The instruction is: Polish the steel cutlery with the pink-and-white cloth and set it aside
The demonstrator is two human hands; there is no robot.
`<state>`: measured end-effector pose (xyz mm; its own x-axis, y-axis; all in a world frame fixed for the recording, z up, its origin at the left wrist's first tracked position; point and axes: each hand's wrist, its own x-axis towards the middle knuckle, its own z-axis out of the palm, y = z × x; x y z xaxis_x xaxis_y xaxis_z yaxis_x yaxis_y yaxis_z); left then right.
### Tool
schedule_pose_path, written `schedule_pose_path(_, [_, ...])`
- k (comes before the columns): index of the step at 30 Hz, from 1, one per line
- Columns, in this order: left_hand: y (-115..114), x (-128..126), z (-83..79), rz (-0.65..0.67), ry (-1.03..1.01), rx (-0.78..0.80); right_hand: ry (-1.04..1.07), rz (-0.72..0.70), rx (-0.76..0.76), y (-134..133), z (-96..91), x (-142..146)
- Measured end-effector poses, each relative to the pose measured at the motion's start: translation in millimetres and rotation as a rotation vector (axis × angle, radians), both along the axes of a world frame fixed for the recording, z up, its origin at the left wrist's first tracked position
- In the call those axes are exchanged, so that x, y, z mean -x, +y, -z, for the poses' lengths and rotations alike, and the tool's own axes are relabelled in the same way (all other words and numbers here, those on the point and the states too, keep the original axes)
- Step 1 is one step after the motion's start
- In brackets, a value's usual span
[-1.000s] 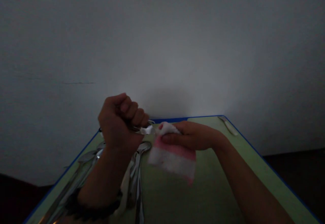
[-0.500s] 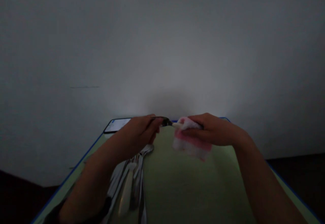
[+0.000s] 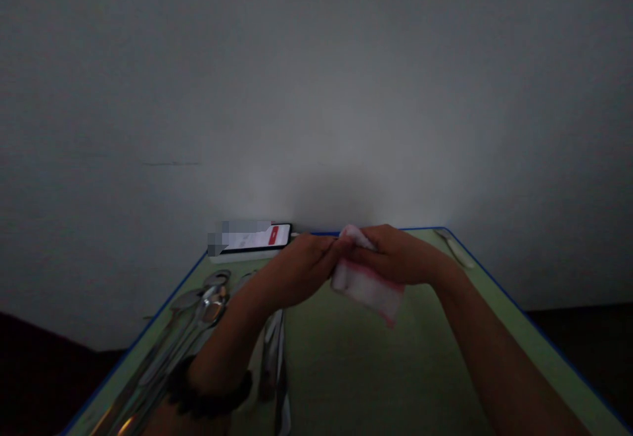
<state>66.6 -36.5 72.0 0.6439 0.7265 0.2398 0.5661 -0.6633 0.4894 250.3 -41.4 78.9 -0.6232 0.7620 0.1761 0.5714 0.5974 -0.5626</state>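
My left hand (image 3: 304,268) is closed round a piece of cutlery whose end disappears into a pink and white cloth (image 3: 368,284). The cutlery itself is hidden between my fingers and the cloth. My right hand (image 3: 395,254) is wrapped over the top of the cloth and pinches it. Both hands meet over the far middle of the green table (image 3: 346,370), with the cloth's loose end hanging below my right hand.
Several metal spoons (image 3: 192,311) lie in a row at the left, more cutlery (image 3: 274,357) under my left forearm. A phone (image 3: 257,237) with a lit screen rests at the far edge. One pale utensil (image 3: 455,248) lies at the far right corner. A grey wall stands behind.
My hands have closed together: the gap between them is gone and the utensil's end is now inside the cloth. My left hand dropped from a raised fist a second ago.
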Motion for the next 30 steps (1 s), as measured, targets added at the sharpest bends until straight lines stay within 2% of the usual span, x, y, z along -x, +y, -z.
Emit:
schedule_pose_path(4, [4,-8,6.3,0.042,-0.034,0.008,-0.048,0.013,0.066,1,0.3,-6])
schedule_pose_path(7, [6,-4,5.2,0.068,-0.032,0.017,-0.051,0.044,0.133,-1,-4.3,-9])
schedule_pose_path(9, [8,6,-0.4,0.043,-0.036,0.024,-0.034,0.048,0.216,-4,-8.8,-12])
schedule_pose_path(13, [7,29,-14.6,-0.102,-0.122,0.071,0.038,0.020,0.340,-10,-16.9,-16])
schedule_pose_path(16, [6,36,-18.6,-0.174,-0.233,0.145,0.063,0.038,0.203,-13,-20.3,-15])
schedule_pose_path(20, [5,33,-18.0,-0.248,-0.280,0.205,-0.022,0.156,-0.061,-14,-21.5,-6])
schedule_pose_path(22, [5,29,-18.5,-0.297,-0.266,0.186,-0.057,0.191,-0.161,-15,-21.5,-1])
schedule_pose_path(24, [4,24,-19.3,-0.321,-0.269,0.103,-0.071,0.201,-0.243,-16,-21.3,4])
schedule_pose_path(26, [2,18,-19.4,-0.284,-0.240,-0.025,-0.081,0.201,-0.280,-17,-20.5,7])
schedule_pose_path(30, [-4,9,-16.7,-0.048,-0.002,-0.284,-0.089,0.172,-0.265,-16,-17.3,10])
